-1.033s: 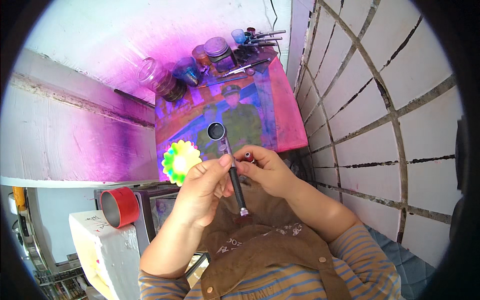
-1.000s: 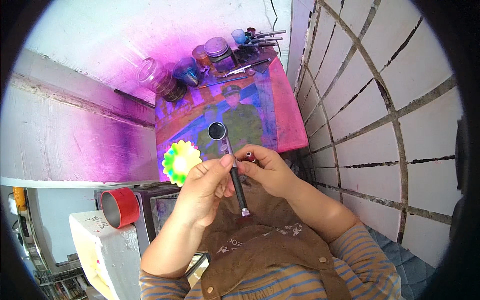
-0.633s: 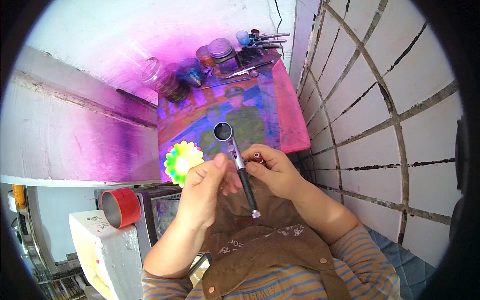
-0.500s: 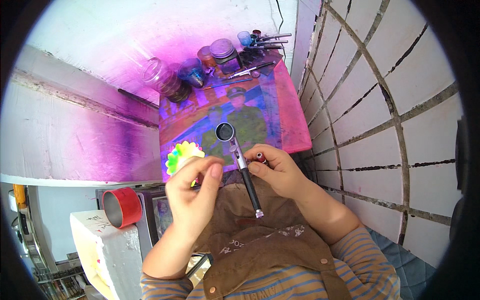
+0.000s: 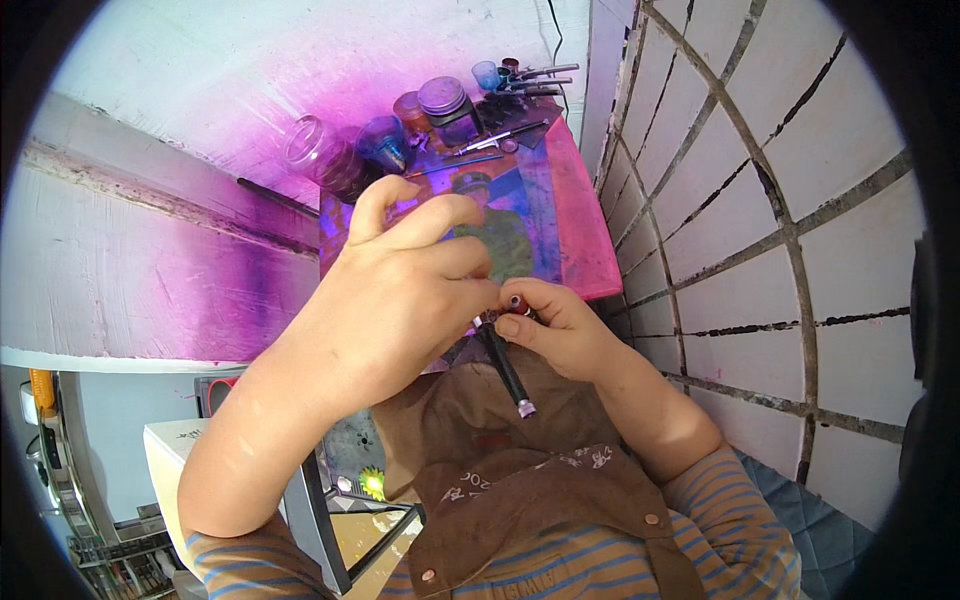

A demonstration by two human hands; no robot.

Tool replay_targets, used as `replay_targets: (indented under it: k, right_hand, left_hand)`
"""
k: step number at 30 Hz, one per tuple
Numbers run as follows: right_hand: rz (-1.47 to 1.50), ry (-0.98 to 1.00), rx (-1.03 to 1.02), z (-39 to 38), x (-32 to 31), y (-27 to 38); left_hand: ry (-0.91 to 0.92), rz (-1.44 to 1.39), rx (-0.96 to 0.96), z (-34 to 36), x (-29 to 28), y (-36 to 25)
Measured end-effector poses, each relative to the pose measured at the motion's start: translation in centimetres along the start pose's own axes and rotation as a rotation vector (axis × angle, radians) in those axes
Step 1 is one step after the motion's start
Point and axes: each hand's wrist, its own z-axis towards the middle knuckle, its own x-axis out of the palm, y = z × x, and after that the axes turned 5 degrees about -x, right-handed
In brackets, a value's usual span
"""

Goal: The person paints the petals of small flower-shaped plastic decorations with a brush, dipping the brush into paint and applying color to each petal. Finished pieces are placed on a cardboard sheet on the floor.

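An airbrush (image 5: 502, 365) with a black handle and silver body points away from me, its handle end tilted toward my apron. My right hand (image 5: 560, 325) grips it from the right, thumb and forefinger beside a dark red fitting (image 5: 516, 304). From the left, my left hand (image 5: 390, 285) arches over the front of the airbrush. Its forefinger is bent down onto the body, the other fingers are curled, and the thumb is hidden. That hand covers the airbrush's cup. Beneath the hands lies a painted picture (image 5: 505, 240) of figures in dark green.
Along the table's back stand a glass jar (image 5: 322, 158), a blue cup (image 5: 383, 143) and a lidded jar (image 5: 447, 108). More airbrushes (image 5: 535, 80) lie at the back right. A tiled wall (image 5: 720, 260) rises on the right. A white box (image 5: 165, 450) sits at the left.
My left hand has swung forward and right, over the airbrush, covering its cup and the bright flower shape on the table. The right hand has barely moved.
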Motion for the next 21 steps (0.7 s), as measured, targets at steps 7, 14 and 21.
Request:
replay_targets:
  k: [7, 14, 21]
  right_hand:
    - [-0.009, -0.02, 0.045, -0.1, -0.7, 0.7]
    - [0.072, -0.194, -0.035, -0.3, -0.7, 0.4]
    - [-0.053, -0.262, -0.189, -0.6, -0.5, -0.3]
  left_hand:
    - [0.046, 0.016, 0.086, 1.0, -0.1, 0.3]
    - [0.042, 0.058, 0.075, 2.1, -0.3, 0.9]
    - [0.043, 0.039, 0.031, 2.5, -0.1, 1.3]
